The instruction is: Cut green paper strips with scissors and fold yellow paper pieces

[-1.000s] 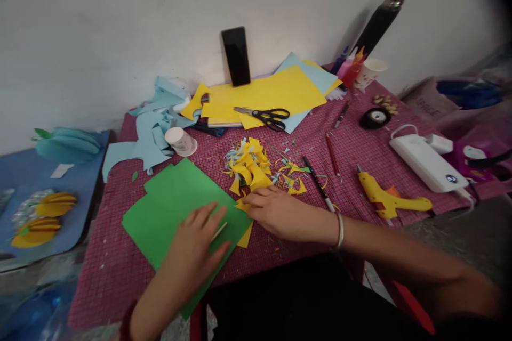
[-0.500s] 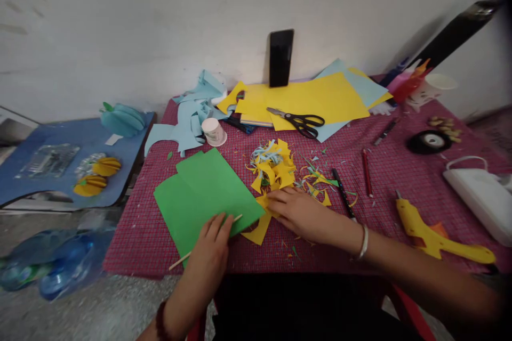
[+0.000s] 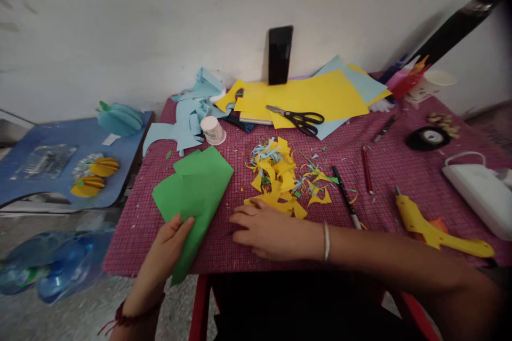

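- pinching the near end of the green paper (image 3: 196,186), your left hand (image 3: 166,248) sets its thumb on top and tucks the other fingers beneath, a clasp that seems to hold the folded sheet's near end out over the table's front edge while its far half lies on the cloth.
- your right hand (image 3: 266,232) lies palm down, fingers (image 3: 244,219) spread and loose, gripping nothing. it rests on the red checked cloth (image 3: 132,234) just beside the sheet, likely as a brace for your lean.
- a metal bangle (image 3: 326,242) rings your right wrist, and a red thread (image 3: 122,321) rings the left.
- just beyond your right fingertips sits a heap of yellow scraps (image 3: 280,176); whether they touch it cannot be told.
- a black pen (image 3: 346,197) and a red pencil (image 3: 367,170) lie to the right of the heap, with a yellow glue gun (image 3: 432,229) farther right, all within your reach.
- scissors (image 3: 298,118) rest on the yellow sheets (image 3: 320,93) at the back, and a dark phone (image 3: 280,55) leans upright against the wall behind them.
- a paper cup (image 3: 212,130) lies by the light blue offcuts (image 3: 184,114), just beyond the green sheet.
- off the table, to your left, paper fruits (image 3: 94,176) lie on a blue mat (image 3: 60,192), well apart from your hands.
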Tool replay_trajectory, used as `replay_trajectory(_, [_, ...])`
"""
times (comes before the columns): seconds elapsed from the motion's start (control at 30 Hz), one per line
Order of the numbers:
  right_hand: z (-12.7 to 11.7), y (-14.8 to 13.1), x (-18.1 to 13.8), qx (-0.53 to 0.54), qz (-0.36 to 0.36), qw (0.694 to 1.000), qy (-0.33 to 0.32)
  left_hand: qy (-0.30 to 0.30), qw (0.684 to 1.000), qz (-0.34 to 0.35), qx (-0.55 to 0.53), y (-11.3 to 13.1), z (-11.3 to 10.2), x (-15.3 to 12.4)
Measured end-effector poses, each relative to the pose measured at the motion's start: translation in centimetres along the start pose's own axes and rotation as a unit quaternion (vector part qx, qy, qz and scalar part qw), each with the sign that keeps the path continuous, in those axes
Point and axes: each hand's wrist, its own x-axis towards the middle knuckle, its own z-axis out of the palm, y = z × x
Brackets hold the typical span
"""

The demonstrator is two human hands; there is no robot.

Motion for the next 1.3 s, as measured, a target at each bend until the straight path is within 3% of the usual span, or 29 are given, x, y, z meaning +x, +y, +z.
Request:
replay_trajectory(0.17, [0.4,0.4,1.7,-0.039,-0.024,0.998,-0.040,0.026,0.992,-0.073,-0.104,-0.9,-0.7,0.7])
replay_trajectory(0.5, [-2.4,7.4,-3.2,-0.151,0.156,0.975,-0.047,0.024,0.983,-0.090,-0.158,-1.3,-0.8,1.4])
replay_trajectory(0.63, [-3.7,7.7,-4.3,-0.153,0.166,0.973,-0.042,0.054,0.964,-0.122,-0.231,-1.4,-1.2,1.7])
replay_trajectory(0.73, [-3.8,6.0,-2.3,-0.098,0.115,0.988,-0.007,0.072,0.949,-0.137,-0.277,-1.6,-1.5,1.7])
replay_trajectory(0.83, [-2.7,4.8,1.8,-0.063,0.078,0.995,0.019,0.075,0.938,-0.139,-0.307,-1.9,-1.7,1.6])
replay_trajectory(0.97, [-0.2,5.6,7.2,-0.071,0.091,0.993,0.017,0.060,0.937,-0.129,-0.320,-2.7,-2.0,1.7])
replay_trajectory(1.07, [0.8,6.8,9.1,-0.081,0.101,0.992,0.002,0.053,0.937,-0.124,-0.321,-3.1,-2.1,1.8])
replay_trajectory(1.17, [0.5,7.8,7.8,-0.077,0.096,0.992,-0.014,0.046,0.935,-0.126,-0.327,-3.2,-2.1,1.8])
replay_trajectory(1.3, [-1.6,8.9,2.2,-0.102,0.104,0.988,-0.054,0.030,0.931,-0.125,-0.341,-3.2,-2.2,1.8])
